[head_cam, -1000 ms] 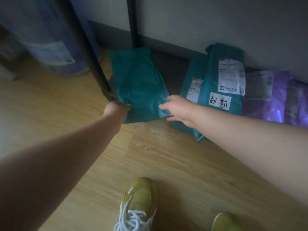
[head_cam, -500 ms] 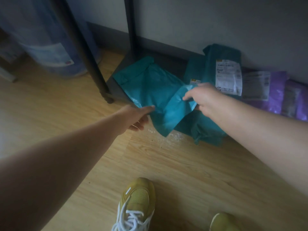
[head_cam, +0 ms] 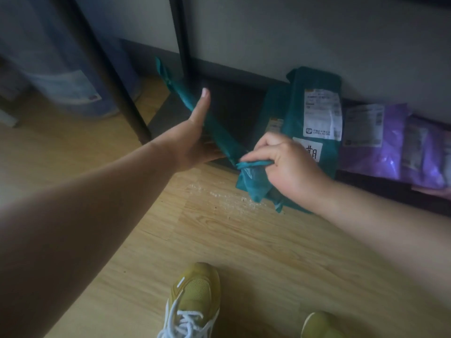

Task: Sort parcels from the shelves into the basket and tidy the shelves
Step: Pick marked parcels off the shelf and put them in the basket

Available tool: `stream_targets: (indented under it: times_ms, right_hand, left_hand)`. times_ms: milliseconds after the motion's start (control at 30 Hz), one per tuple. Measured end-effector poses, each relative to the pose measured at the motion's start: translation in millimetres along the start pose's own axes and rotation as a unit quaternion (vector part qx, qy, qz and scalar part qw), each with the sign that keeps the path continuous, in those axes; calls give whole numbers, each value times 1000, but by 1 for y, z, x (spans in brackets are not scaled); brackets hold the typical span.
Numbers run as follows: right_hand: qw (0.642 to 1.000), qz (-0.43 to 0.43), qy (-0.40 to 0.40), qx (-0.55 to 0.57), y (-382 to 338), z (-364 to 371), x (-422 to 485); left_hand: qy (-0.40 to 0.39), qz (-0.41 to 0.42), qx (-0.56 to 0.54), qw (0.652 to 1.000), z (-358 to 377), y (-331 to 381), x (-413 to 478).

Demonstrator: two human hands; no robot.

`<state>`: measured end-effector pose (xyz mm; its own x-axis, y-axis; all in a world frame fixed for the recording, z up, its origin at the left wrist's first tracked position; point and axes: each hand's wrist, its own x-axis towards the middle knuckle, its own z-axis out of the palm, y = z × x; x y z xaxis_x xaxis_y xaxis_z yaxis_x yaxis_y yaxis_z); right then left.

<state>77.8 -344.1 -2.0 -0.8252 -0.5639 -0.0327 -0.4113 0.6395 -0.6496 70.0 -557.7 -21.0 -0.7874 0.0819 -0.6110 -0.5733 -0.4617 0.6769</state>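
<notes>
Wood-laminate floor (head_cam: 219, 240) before dark bottom shelf (head_cam: 234, 111). My right hand (head_cam: 285, 167) pinches teal parcel (head_cam: 220, 140) at shelf edge; left hand (head_cam: 192, 140) flat, fingers straight, against it. Purple parcels (head_cam: 380, 147) on shelf.

Teal parcel (head_cam: 217, 132), purple parcels (head_cam: 380, 142) with white labels, yellow shoes (head_cam: 195, 296) with white laces.

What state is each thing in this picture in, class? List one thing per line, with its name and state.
left hand, open, straight fingers against the teal parcel
right hand, pinching the teal parcel's near corner
teal parcel, held edge-on and tilted, crumpled at the pinched corner
labelled teal parcel, propped upright on the shelf, untouched
purple parcels, resting on the shelf, untouched
</notes>
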Motion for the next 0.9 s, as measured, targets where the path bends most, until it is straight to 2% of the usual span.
stream_targets:
  times_ms: [67, 167, 233, 333, 433, 500, 600, 700, 800, 900]
  right_hand:
    - [999, -9, -32, -3, -3, 4, -3]
    - [995, 8, -94, 32, -10, -3, -1]
    - [983, 56, -123, 121, -10, -12, 0]
    - [958, 132, -18, 253, 6, -25, 8]
    - [957, 162, 55, 233, 24, -31, 14]
    - [949, 173, 49, 259, 28, -32, 16]
    - [912, 204, -24, 356, 23, -31, 16]
    - [885, 225, -69, 401, 21, -27, 15]
    - [880, 236, -34, 411, 25, -26, 16]
    - [874, 233, 5, 427, 26, -31, 18]
  left_hand:
    - [39, 13, -31, 999, 3, -6, 2]
    - [150, 32, -22, 988, -6, -9, 4]
    - [162, 33, -22, 986, -22, -8, 1]
    - [146, 30, -31, 988, -39, -7, -9]
    - [99, 29, 7, 995, -41, -7, -22]
    - [36, 24, 31, 999, -38, -7, -29]
    - [-35, 18, 42, 998, -27, -9, -32]
    - [-25, 11, 33, 999, -15, -12, -26]
    - [5, 4, 30, 1000, -7, -13, -20]
    - [-3, 3, 34, 999, -3, -14, -17]
